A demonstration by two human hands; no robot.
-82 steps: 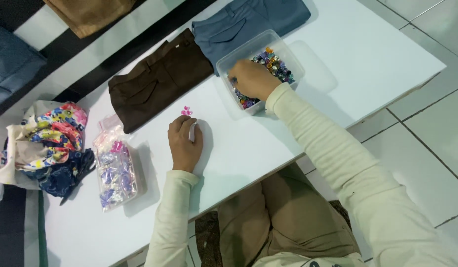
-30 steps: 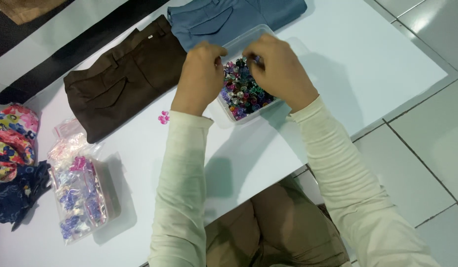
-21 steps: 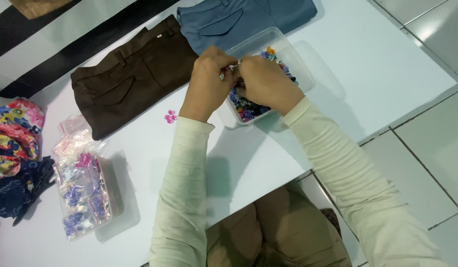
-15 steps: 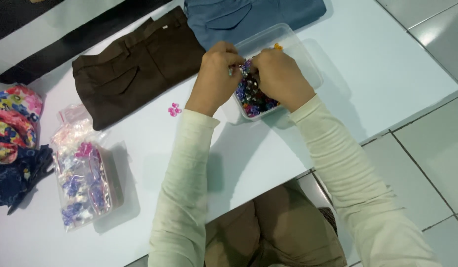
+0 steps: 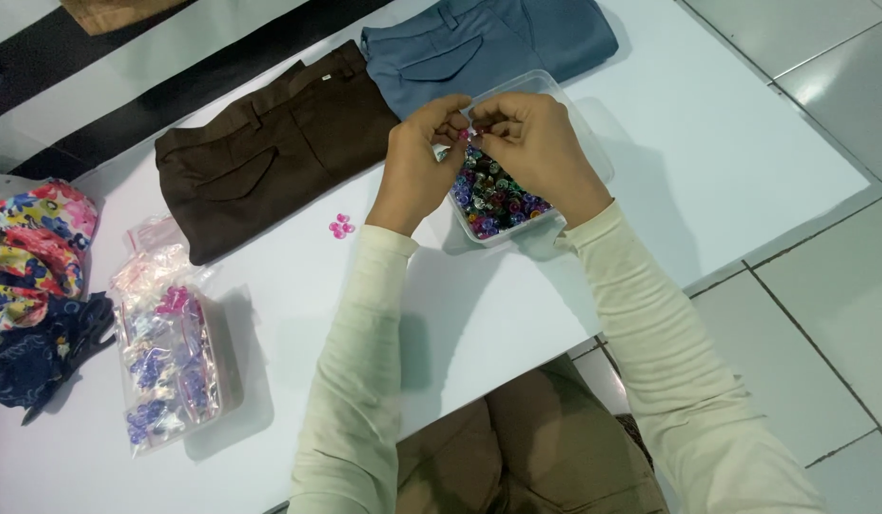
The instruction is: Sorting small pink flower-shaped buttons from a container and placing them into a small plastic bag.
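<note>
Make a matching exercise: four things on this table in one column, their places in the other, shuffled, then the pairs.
Things:
1. brown trousers
2. blue trousers
3. clear tub of beads
4. plastic bag of pieces

Places:
A. under both hands
B. near the table's left end
C. far edge, right of the other pair
D. far edge, left of the tub

Pairs: 1-D, 2-C, 3-A, 4-B

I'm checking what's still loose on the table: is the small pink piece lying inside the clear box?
No, the pink piece lies on the bare white table, left of the clear box and beside the brown trousers.
</note>
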